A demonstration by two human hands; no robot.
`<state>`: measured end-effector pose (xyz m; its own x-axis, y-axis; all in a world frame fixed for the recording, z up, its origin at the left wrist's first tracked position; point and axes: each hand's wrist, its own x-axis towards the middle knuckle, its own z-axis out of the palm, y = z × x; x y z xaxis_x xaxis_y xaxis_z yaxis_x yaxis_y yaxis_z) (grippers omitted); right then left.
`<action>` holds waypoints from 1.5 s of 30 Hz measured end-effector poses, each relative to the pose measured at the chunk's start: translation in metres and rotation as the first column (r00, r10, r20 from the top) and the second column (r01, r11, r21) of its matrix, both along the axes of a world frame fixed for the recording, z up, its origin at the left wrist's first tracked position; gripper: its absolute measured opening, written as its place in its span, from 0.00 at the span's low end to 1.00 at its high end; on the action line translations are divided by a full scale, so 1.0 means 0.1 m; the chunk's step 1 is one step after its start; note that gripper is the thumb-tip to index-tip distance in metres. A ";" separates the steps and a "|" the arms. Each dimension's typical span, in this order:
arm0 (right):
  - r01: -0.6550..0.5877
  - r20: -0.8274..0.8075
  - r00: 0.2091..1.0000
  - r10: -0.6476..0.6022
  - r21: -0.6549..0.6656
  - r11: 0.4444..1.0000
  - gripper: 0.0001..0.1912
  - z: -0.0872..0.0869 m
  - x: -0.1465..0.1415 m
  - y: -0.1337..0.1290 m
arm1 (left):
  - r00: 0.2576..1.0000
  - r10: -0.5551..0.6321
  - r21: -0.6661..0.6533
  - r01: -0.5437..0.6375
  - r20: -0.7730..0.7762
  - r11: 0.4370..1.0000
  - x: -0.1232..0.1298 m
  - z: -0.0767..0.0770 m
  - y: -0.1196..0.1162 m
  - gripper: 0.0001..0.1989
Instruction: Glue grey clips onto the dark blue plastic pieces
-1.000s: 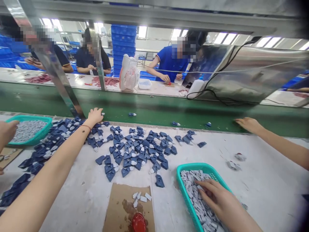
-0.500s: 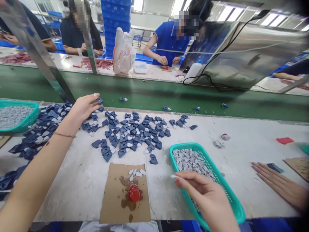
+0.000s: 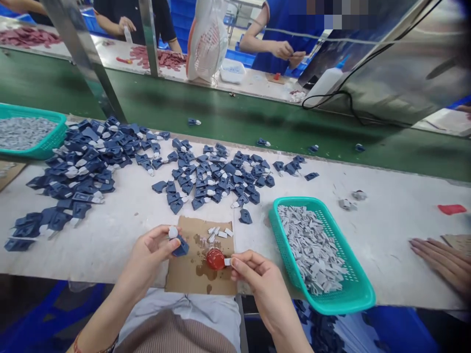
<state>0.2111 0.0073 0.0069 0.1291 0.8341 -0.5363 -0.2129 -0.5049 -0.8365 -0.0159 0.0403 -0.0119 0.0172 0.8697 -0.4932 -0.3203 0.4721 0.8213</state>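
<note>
My left hand (image 3: 150, 252) pinches a dark blue plastic part with a pale round end (image 3: 180, 246), just left of a stained cardboard sheet (image 3: 180, 282). Between the thumb and forefinger of my right hand (image 3: 253, 272) is a small light-grey plastic piece (image 3: 227, 262), its tip at the rim of a red cap (image 3: 215, 259) on the cardboard. Several loose grey pieces (image 3: 222, 234) lie on the cardboard behind the cap. To the right of my right hand stands a green basket (image 3: 362, 299) full of grey pieces.
Blue parts (image 3: 209, 176) spread behind the cardboard, with a larger heap (image 3: 95, 152) at left. Another green basket (image 3: 55, 139) stands far left. A green conveyor belt (image 3: 228, 113) carries a few parts. A co-worker's hand (image 3: 441, 262) rests at right; other people sit opposite.
My left hand has come from beside the belt down to the cardboard with a blue part. My right hand has moved left from over the basket to the red cap. The view has tilted down.
</note>
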 end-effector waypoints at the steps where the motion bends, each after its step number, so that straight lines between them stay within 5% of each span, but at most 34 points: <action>1: 0.005 0.000 1.000 -0.005 -0.006 1.000 0.19 0.00 -0.01 0.00 | 1.000 -0.019 0.009 0.019 -0.004 1.000 0.00 0.00 -0.04 0.17; 18: -0.025 0.108 0.994 0.023 0.017 1.000 0.18 0.09 -0.04 0.01 | 0.999 -0.035 0.321 0.047 -0.041 0.946 0.17 -0.08 -0.26 0.08; 21: -0.025 0.084 0.996 0.020 0.054 0.998 0.15 0.24 -0.09 0.01 | 0.999 -0.011 0.455 0.034 -0.054 0.890 0.21 -0.05 -0.30 0.07; 25: -0.052 0.031 0.998 0.049 0.125 0.991 0.09 0.42 -0.21 -0.01 | 0.991 0.060 0.668 0.036 -0.121 0.743 0.25 0.01 -0.33 0.10; 31: -0.084 -0.030 0.995 0.090 0.167 0.982 0.05 0.51 -0.35 0.02 | 0.961 0.118 0.789 0.131 -0.250 0.601 0.23 0.05 -0.37 0.16; 45: -0.125 0.059 0.992 0.115 0.210 0.970 0.04 0.52 -0.47 0.03 | 0.941 0.170 0.841 0.168 -0.291 0.514 0.19 0.10 -0.36 0.14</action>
